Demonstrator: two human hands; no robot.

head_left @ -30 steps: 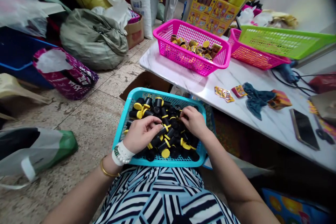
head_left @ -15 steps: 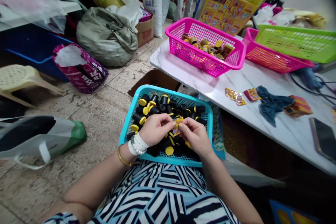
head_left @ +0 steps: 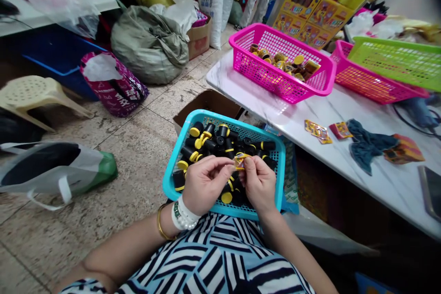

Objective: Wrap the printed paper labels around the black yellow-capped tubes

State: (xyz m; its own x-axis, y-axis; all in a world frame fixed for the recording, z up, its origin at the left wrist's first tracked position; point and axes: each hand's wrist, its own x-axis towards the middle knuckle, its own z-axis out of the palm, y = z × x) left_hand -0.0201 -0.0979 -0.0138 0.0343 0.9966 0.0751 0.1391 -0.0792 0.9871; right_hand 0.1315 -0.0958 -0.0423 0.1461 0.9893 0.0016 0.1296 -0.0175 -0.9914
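Note:
A turquoise basket point(head_left: 171, 169) rests on my lap, filled with several small black tubes with yellow caps point(head_left: 210, 140). Above it, my left hand point(head_left: 206, 183) and my right hand point(head_left: 259, 183) both pinch one small yellow and orange printed label point(head_left: 240, 161) between their fingertips. The label is held just over the tubes. A pearl bracelet and a gold bangle sit on my left wrist.
A white marble table point(head_left: 296, 115) to the right carries a pink basket point(head_left: 280, 78) of wrapped tubes, a second pink basket point(head_left: 368, 83), a green basket point(head_left: 396, 62), loose labels point(head_left: 317, 130), a blue cloth point(head_left: 367, 144) and a phone point(head_left: 432, 190). Bags and a cardboard box point(head_left: 206, 101) crowd the floor.
My hands rose out of the tubes in the basket and came together, pinching a small label between them. The camera view shifted left.

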